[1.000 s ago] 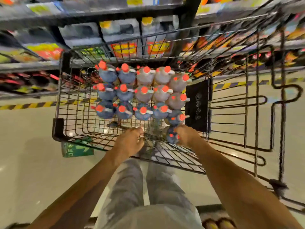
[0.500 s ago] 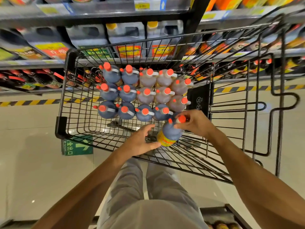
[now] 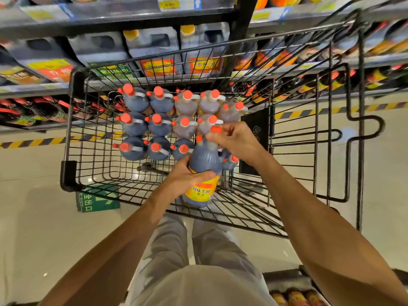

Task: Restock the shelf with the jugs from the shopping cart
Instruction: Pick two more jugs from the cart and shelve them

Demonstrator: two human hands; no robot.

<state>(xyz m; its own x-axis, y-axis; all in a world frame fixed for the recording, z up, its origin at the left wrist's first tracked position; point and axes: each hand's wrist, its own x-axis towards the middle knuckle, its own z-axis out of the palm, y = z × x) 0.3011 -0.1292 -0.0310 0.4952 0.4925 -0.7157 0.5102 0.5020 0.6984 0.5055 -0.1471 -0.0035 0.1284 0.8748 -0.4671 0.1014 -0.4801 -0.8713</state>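
One jug [image 3: 206,156]: right fingers [image 3: 219,136] grip neck, left fingers [image 3: 199,176] wrap body.

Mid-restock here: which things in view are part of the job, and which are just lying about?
Job: held jug, gripped by left hand and right hand; jugs in the cart; shopping cart; shelf.
Just there: green floor sign; striped floor tape; black cart placard.

We look down on a glossy beige floor [image 3: 33,217] with small glints of light. A yellow-and-black striped band [image 3: 28,143] runs along its far side below grey shelving [image 3: 99,16], and a green sign [image 3: 97,202] sticks to it at left.
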